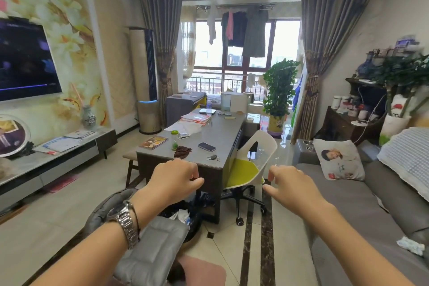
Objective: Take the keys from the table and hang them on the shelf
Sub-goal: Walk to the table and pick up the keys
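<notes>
Both hands are hanging out in front of the person in the lower middle of the frame, palms down and grasping nothing: the left hand, wearing a metal watch at the wrist, is curling its fingers loosely downward, and the right hand is doing much the same, relaxed and half open. The keys are lying on the grey table just above the gap between the two hands, near the table's near right corner and just below a dark phone. The small bunch is stretching roughly left to right across the picture, though it is too small to make out single keys. Neither hand is touching the table yet; the keys are sitting slightly closer to the left hand's fingertips in the frame, so either hand could plausibly be reaching forward for them. A dark wooden shelf is standing at the right of the frame, well apart from the table; where the keys would hang on it cannot be told. Below the table's near edge a dark bin is holding crumpled white paper, and a small clear jar with a green lid is standing on the table to the left of the phone.
</notes>
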The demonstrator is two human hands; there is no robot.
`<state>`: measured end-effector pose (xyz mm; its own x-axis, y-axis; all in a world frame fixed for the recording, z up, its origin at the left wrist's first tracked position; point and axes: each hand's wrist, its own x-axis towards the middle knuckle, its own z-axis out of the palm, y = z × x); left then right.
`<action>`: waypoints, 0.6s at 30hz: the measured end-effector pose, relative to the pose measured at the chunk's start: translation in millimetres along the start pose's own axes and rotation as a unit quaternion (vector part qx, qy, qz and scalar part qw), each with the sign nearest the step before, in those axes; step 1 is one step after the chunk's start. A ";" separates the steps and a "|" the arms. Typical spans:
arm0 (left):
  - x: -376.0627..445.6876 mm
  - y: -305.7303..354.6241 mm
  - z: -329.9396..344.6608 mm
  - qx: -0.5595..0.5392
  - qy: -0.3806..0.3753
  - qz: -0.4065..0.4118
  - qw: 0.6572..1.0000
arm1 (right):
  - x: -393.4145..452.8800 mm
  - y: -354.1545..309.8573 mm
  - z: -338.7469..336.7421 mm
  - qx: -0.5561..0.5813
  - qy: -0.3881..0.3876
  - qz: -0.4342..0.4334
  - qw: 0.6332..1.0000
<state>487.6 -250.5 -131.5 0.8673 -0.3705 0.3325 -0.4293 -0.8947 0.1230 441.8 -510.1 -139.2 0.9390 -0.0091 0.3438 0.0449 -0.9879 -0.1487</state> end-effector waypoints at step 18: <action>272.6 -41.1 188.5 -0.010 -0.080 -0.094 0.992 | 279.5 140.7 175.7 0.081 -0.067 -0.033 0.994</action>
<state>789.1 -361.7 -222.3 0.9606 -0.2341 0.1501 -0.2602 -0.9471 0.1879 770.4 -624.4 -227.0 0.9687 0.0871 0.2323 0.1527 -0.9474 -0.2813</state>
